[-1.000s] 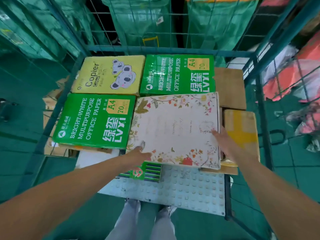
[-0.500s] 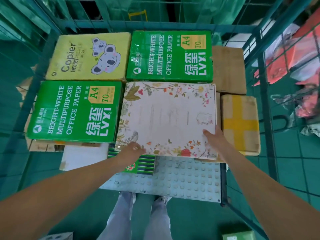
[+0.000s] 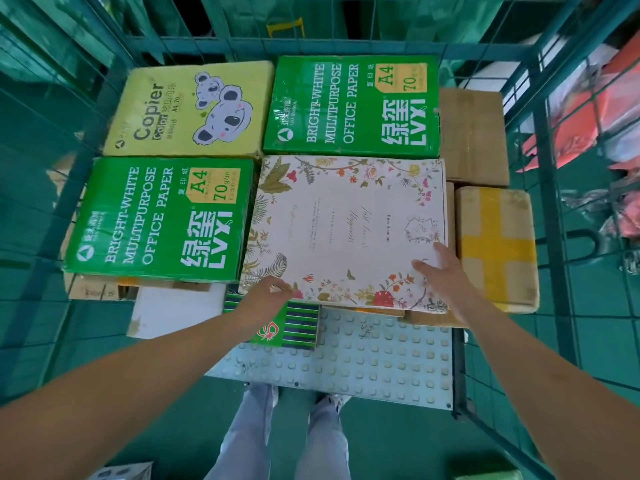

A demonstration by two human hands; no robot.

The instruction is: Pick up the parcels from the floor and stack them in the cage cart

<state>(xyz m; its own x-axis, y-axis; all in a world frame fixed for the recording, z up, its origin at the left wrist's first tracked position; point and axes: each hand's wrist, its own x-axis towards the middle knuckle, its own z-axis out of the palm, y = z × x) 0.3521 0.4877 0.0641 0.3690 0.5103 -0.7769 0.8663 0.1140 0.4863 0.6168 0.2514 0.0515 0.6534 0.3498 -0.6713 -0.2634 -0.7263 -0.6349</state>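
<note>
Head view: our left hand (image 3: 268,295) pinches the near-left corner of the floral box (image 3: 346,230), fingers curled; our right hand (image 3: 441,271) lies flat, fingers straight, on its near-right corner. Both arms reach forward. The box lies flat atop parcels in the cage cart (image 3: 540,237), beside green paper reams (image 3: 159,220).

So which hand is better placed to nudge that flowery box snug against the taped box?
Probably the left hand: it sits at the near left corner of the flowery box, opposite the taped box. The right hand lies flat on top.
</note>
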